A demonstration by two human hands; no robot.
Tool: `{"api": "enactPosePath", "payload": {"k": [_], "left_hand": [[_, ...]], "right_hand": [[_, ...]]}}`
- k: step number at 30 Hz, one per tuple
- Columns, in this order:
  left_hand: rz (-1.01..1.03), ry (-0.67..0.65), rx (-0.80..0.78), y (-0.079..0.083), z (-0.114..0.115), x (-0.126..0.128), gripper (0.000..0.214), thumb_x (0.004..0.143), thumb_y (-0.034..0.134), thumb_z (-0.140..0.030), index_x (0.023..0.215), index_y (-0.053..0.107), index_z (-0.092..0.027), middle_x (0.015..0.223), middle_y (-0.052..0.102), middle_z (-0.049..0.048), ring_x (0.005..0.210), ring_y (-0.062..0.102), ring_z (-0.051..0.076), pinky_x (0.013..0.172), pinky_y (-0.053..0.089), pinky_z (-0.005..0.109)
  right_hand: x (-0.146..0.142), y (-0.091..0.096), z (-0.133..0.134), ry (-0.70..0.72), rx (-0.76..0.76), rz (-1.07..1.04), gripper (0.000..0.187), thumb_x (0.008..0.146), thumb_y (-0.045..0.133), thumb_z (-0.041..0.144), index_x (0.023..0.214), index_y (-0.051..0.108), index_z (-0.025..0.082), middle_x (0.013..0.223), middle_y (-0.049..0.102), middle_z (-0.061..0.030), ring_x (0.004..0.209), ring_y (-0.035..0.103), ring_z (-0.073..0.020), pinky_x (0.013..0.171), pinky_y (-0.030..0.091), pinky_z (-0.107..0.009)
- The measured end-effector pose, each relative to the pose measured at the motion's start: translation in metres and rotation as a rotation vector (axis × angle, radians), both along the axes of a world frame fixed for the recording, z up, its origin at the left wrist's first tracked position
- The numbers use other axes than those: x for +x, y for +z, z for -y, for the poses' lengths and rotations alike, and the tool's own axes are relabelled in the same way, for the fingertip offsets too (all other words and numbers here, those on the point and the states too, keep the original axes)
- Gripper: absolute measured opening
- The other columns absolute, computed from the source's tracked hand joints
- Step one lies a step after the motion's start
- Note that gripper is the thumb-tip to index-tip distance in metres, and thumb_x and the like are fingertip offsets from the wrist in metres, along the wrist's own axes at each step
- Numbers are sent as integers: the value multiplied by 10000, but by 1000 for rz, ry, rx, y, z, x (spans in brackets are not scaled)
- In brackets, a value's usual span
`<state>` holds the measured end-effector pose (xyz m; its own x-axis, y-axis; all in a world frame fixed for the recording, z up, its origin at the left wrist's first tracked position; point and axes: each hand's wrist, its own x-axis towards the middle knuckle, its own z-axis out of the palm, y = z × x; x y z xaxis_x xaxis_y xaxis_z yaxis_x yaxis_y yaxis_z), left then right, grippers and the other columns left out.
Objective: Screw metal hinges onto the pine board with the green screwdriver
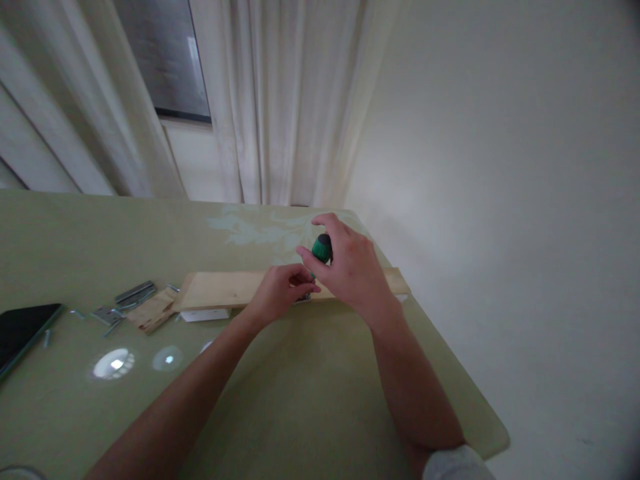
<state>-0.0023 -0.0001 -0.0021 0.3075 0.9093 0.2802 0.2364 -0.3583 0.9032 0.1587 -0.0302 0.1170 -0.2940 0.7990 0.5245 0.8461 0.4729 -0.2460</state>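
A screwdriver [322, 248] with a green handle and dark cap stands nearly upright over a pale wooden board [230, 288]. My right hand [351, 267] curls around its handle, thumb on the near left side and the index finger lifted away from the cap. Low by the tip, my left hand [286, 288] has its thumb and fingers drawn together in a pinch; what lies between them is too small to make out. A small metal piece [303, 299] shows beneath those fingers at the board's near edge. The tip is hidden.
White blocks [205, 315] prop up the board. To its left lie a small wood piece [153, 310], a metal hinge [135, 293], a metal plate [106, 315] and several screws [47, 339]. A dark tablet-like device [25, 330] sits at the left. The wall borders the table's right edge.
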Motion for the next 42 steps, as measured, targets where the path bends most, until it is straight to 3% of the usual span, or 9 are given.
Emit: {"api": "enactPosePath", "payload": {"k": [7,15,22,29,32,36,42], "left_hand": [[-16,-203,93,10,0,-4,183,909,603,-226,935,772,-160,910,824,57,883,763,209,801,595,285],[35,17,35,4,2,3,178,836,767,-336,820,734,-162,789,802,44,728,751,200,686,590,276],[-16,-170,74,15,4,-3,169,906,639,-254,897,782,-166,862,821,41,847,767,201,788,599,282],[0,48,82,7,4,2,183,810,796,-330,801,733,-159,759,783,33,697,721,186,660,554,265],[52,-30,82,6,1,-1,189,824,777,-317,916,741,-155,852,802,45,759,742,192,701,582,275],[-20,-207,118,11,-1,-10,171,939,621,-239,975,773,-169,935,822,49,878,756,192,801,586,281],[-35,-178,125,6,-2,-8,175,955,583,-214,980,749,-163,975,816,62,901,743,198,809,580,281]], "right_hand": [[1,-2,-4,-12,17,-9,378,991,649,439,1298,593,225,1063,777,-81,864,716,-255,762,468,-338],[1,-2,-3,-2,38,-12,414,973,681,460,1305,598,229,1030,772,-80,869,714,-268,764,478,-353],[1,-3,-2,-10,49,-22,349,980,679,423,1262,618,227,1044,768,-76,880,711,-258,769,474,-346],[-1,-1,0,-1,41,-20,387,966,705,455,1268,622,228,1046,771,-80,890,716,-259,780,475,-344],[0,-1,0,-12,49,-11,336,982,690,432,1246,632,232,1037,774,-77,887,721,-261,764,467,-342],[0,-2,-1,-33,55,-4,323,985,688,430,1234,638,230,1013,776,-70,860,718,-255,745,458,-336],[1,-3,-3,-38,61,15,325,989,688,437,1234,636,231,1000,777,-65,859,718,-253,726,441,-325]]}}
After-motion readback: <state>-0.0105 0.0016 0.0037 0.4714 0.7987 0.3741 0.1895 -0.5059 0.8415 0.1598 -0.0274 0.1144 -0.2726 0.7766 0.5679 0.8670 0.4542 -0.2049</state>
